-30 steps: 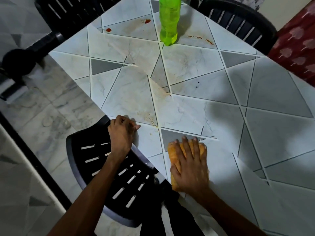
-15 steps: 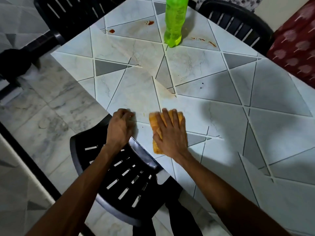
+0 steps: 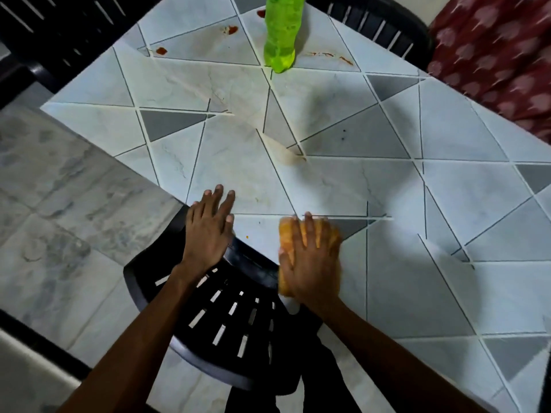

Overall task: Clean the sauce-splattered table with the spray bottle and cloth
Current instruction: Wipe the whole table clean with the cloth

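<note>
An orange cloth (image 3: 287, 234) lies flat at the near edge of the tiled table (image 3: 387, 180). My right hand (image 3: 310, 257) presses on it with straight fingers. My left hand (image 3: 208, 225) rests flat on the table's near edge, fingers spread, holding nothing. A green bottle (image 3: 281, 34) stands upright at the far side; its top is cut off by the frame. Red sauce spots (image 3: 231, 29) and streaks (image 3: 331, 56) sit near the bottle. A brownish smear (image 3: 286, 155) marks the table's middle.
A black slatted chair (image 3: 226, 311) is tucked under the near table edge below my arms. More black chairs stand at the far left (image 3: 44, 31) and far right (image 3: 378, 25). A dark red patterned fabric (image 3: 492, 55) hangs at the right. Marble floor (image 3: 59, 204) lies left.
My right hand has slid the cloth rightward and slightly nearer along the table edge. My left hand has uncurled from a loose fist to flat, spread fingers.
</note>
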A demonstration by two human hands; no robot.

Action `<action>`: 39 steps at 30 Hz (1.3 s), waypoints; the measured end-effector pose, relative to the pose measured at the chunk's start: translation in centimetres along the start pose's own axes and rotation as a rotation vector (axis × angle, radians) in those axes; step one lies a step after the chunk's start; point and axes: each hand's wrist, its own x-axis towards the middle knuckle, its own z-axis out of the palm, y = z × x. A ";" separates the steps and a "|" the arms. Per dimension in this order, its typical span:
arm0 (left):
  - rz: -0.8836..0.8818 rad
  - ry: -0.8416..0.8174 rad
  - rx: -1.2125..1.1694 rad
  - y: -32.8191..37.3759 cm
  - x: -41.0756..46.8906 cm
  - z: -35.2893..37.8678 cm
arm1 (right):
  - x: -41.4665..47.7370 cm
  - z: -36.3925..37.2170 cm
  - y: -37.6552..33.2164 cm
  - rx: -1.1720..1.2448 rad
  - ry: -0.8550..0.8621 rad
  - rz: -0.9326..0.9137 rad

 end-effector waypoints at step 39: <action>0.072 0.172 -0.197 -1.0 6.9 -2.9 | 9.3 -0.6 -3.7 0.098 0.089 -0.037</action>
